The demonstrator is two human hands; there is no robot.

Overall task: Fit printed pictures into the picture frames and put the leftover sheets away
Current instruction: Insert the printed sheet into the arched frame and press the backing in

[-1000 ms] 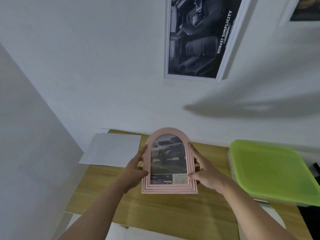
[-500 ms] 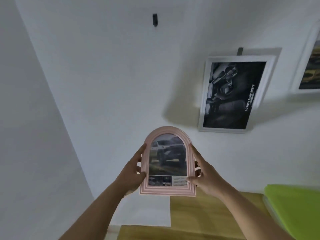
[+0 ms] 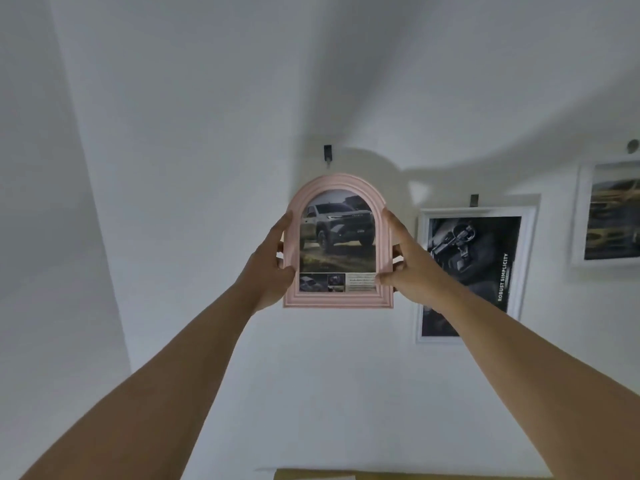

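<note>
You hold the pink arched frame upright in front of the white wall, with both arms stretched forward. Your left hand grips the left edge of the frame: the thumb lies on the front moulding and the fingers curl round behind. Your right hand grips the right edge in the same way, with the thumb pressed on the front near the lower corner.

The printed picture sits inside the frame. It shows a grey truck on open ground, with two small photos and a block of text along the bottom.

The top of the arch is just below a small dark hook on the wall. You cannot tell whether the back of the frame touches the wall or the hook. The frame casts an arched shadow on the wall, up and to the right.

To the right, a white-framed poster hangs from a second hook. Another framed picture hangs at the right margin. A strip of wooden table shows along the bottom.
</note>
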